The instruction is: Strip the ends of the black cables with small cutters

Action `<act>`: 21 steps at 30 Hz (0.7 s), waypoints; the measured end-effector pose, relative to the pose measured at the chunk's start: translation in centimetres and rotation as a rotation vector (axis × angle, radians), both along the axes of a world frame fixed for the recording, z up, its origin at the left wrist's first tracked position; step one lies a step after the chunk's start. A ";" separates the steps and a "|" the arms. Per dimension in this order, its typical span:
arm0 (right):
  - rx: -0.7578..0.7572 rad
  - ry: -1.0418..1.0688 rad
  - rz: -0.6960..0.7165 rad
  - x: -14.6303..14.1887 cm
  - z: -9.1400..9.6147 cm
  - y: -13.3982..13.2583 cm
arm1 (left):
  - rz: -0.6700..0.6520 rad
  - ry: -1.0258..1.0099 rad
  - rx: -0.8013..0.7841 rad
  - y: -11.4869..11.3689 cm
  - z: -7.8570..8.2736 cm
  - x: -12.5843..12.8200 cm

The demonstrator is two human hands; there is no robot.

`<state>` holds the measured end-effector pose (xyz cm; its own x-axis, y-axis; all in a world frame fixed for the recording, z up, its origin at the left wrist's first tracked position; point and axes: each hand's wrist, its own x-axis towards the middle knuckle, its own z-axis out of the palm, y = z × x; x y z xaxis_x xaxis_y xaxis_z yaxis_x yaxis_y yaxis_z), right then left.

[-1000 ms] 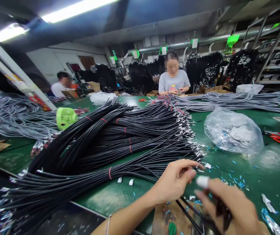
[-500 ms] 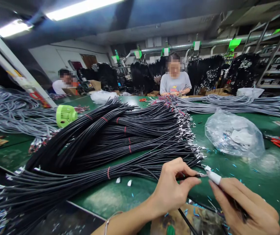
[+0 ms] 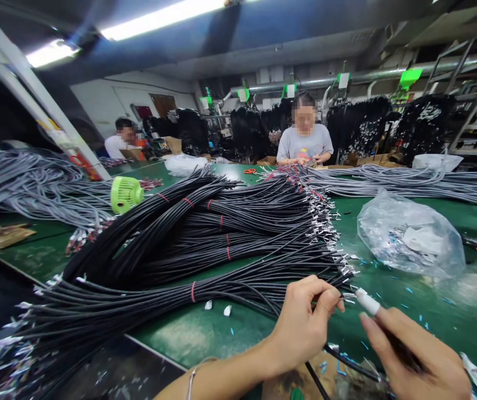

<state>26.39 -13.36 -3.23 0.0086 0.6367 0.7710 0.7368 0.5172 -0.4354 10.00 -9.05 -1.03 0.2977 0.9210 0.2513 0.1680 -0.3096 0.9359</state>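
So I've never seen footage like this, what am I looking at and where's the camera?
The camera sits on a person's head, looking forward and down at two bare hands. The left hand pinches the end of one black cable. The right hand, one fingertip wrapped in white, meets it at that end. On the green table lie bundled black cables, grey cables, a green fan and a clear plastic bag. Two other people sit farther back.

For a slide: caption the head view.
Left hand pinches a black cable end beside the right hand, at a cable pile on a green table.
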 end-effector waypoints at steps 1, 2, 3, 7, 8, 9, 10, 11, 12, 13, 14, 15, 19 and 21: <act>-0.064 0.024 -0.011 0.0 0.1 0.2 | 0.009 -0.006 -0.001 0.0 0.1 0.0; -0.137 0.042 -0.023 0.1 0.2 0.4 | 0.019 -0.016 -0.002 0.0 0.2 0.0; -0.206 0.042 -0.032 0.1 0.3 0.6 | 0.032 -0.031 -0.005 -0.1 0.3 0.1; -0.258 -0.063 -0.035 0.4 0.6 1.1 | 0.069 -0.068 -0.005 -0.2 0.5 0.2; -0.239 -0.077 -0.013 0.4 0.7 1.1 | 0.071 -0.070 -0.001 -0.3 0.5 0.2; -0.224 -0.079 0.013 0.3 0.7 1.1 | 0.072 -0.074 0.002 -0.3 0.5 0.2; -0.214 -0.076 0.038 0.3 0.7 1.0 | 0.071 -0.081 0.005 -0.3 0.5 0.2; -0.209 -0.074 0.063 0.3 0.7 1.0 | 0.068 -0.089 0.005 -0.3 0.4 0.3; -0.209 -0.073 0.084 0.3 0.6 0.9 | 0.065 -0.098 0.005 -0.3 0.4 0.3; -0.208 -0.071 0.102 0.3 0.6 0.8 | 0.061 -0.102 0.005 -0.4 0.3 0.3; -0.209 -0.067 0.116 0.4 0.6 0.8 | 0.059 -0.101 0.009 -0.4 0.3 0.3; -0.211 -0.060 0.128 0.4 0.6 0.8 | 0.059 -0.095 0.017 -0.4 0.2 0.3; -0.197 -0.041 0.157 0.4 1.0 0.8 | 0.078 -0.084 0.070 -0.6 0.1 0.2; -0.179 -0.053 0.178 0.4 1.2 0.8 | 0.088 -0.087 0.086 -0.6 0.1 0.2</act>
<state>26.83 -12.53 -2.03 -0.1533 0.7509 0.6423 0.6655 0.5590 -0.4946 10.24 -9.63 -0.90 0.1905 0.9166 0.3514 0.1171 -0.3767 0.9189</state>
